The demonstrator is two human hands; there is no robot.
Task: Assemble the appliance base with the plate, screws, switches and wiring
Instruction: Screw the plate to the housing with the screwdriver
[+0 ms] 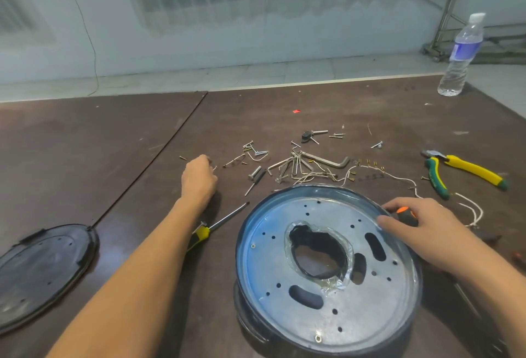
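Holding one screwdriver [406, 215], one base [240, 258], two pliers [472, 171]

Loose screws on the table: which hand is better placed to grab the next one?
Left. The left hand lies beside the screws; the right hand holds an orange-handled screwdriver at the rim of the base.
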